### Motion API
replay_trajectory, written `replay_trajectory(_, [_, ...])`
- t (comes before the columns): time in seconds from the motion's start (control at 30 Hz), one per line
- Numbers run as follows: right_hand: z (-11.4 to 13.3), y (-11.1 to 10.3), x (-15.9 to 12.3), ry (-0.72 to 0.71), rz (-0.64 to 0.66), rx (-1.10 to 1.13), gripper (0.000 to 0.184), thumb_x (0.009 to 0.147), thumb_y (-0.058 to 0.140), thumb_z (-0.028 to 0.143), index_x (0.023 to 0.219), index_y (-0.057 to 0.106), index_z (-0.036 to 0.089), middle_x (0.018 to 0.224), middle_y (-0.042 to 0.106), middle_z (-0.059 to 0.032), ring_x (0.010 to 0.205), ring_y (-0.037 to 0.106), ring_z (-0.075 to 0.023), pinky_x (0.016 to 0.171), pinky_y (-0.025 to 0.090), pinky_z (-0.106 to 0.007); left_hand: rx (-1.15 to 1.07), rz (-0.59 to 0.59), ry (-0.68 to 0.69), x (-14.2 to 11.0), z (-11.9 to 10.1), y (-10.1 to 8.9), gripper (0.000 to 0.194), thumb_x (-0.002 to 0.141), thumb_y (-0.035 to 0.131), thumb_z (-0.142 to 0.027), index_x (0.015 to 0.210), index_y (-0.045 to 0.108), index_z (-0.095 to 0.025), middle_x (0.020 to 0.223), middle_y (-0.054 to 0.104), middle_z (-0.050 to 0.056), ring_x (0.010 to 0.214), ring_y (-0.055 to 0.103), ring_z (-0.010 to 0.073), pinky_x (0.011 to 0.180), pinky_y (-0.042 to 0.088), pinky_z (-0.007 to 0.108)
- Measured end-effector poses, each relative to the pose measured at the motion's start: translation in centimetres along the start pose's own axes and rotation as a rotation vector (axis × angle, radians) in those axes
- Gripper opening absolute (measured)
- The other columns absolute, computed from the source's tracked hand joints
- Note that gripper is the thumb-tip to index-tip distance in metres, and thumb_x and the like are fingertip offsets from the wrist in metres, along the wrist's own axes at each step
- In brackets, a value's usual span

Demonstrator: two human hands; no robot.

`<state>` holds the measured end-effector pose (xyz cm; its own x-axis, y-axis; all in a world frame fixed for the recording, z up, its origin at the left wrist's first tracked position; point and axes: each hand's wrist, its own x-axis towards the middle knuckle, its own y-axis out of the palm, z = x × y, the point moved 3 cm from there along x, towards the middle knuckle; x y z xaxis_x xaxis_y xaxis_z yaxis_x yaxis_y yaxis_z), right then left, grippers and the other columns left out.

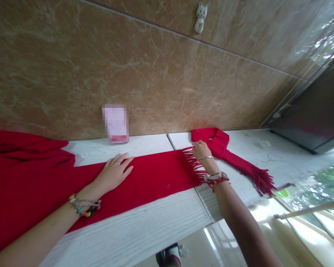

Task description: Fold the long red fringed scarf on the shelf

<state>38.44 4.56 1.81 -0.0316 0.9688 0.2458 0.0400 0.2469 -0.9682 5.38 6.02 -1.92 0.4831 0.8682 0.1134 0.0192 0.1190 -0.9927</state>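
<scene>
A long red scarf (153, 178) lies flat across the white table, its fringe (193, 163) at the right end. Spread on top of the scarf is my left hand (114, 172), palm down with its fingers apart. My right hand (202, 150) is closed at the upper corner of the fringe, with the strands running to its fingers; the fingertips are partly hidden. Just beyond it, a second red scarf (239, 163) lies folded over in a loop, its fringed end pointing to the lower right.
Bunched red cloth (28, 152) covers the table's left side. A blurred pink-white box (117, 124) stands against the brown marbled wall (156, 81). A white cat-shaped hook (200, 17) is on the wall. A dark appliance (308, 104) stands at the right end of the white table (144, 222).
</scene>
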Motion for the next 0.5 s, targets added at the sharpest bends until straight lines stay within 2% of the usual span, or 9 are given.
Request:
replay_trajectory(0.07, [2.6,0.0,-0.1,-0.026,-0.028,0.018,0.035,0.088,0.034,0.019,0.117,0.053,0.012,0.115,0.056,-0.0155,0.107,0.05,-0.0247,0.091,0.04,-0.039,0.003,0.013,0.002,0.0,-0.1,-0.1,0.047,0.088,0.031,-0.035,0.131,0.04,-0.018,0.139,0.036,0.009,0.128,0.029,0.0268,0.102,0.027,0.038])
replay_trajectory(0.13, [6.1,0.3,-0.6,-0.198,-0.055,0.111,0.043,0.087,0.041,0.031,0.127,0.043,0.014,0.131,0.043,-0.0141,0.12,0.04,-0.0247,0.096,0.037,-0.039,0.003,0.025,-0.002,-0.1,-0.3,-0.3,0.047,0.089,0.031,-0.035,0.131,0.04,-0.017,0.139,0.035,0.01,0.128,0.028,0.0271,0.102,0.026,0.039])
replay_trajectory(0.23, [9.8,1.3,-1.6,-0.416,0.08,0.15,0.05,0.087,0.041,0.04,0.132,0.037,0.019,0.139,0.035,-0.0109,0.127,0.03,-0.0266,0.099,0.033,-0.047,0.006,0.037,-0.023,-0.3,-0.5,-0.8,0.047,0.089,0.03,-0.035,0.133,0.037,-0.019,0.14,0.033,0.009,0.129,0.027,0.0269,0.103,0.026,0.04])
replay_trajectory(0.33, [10.4,2.1,-2.0,-0.467,0.193,0.125,0.048,0.09,0.035,0.04,0.133,0.036,0.02,0.14,0.034,-0.0102,0.128,0.029,-0.0249,0.102,0.028,-0.047,-0.004,0.079,-0.07,-0.5,-0.6,-1.3,0.049,0.09,0.029,-0.037,0.134,0.034,-0.018,0.142,0.03,0.009,0.13,0.024,0.0269,0.103,0.024,0.041])
replay_trajectory(0.5, [9.0,2.8,-1.4,-0.437,0.201,0.08,0.047,0.091,0.033,0.038,0.134,0.034,0.021,0.141,0.032,-0.0094,0.129,0.028,-0.024,0.103,0.028,-0.046,-0.045,0.166,-0.142,-0.7,0.1,-1.9,0.05,0.09,0.027,-0.04,0.136,0.031,-0.021,0.145,0.022,0.008,0.132,0.018,0.0285,0.103,0.021,0.049])
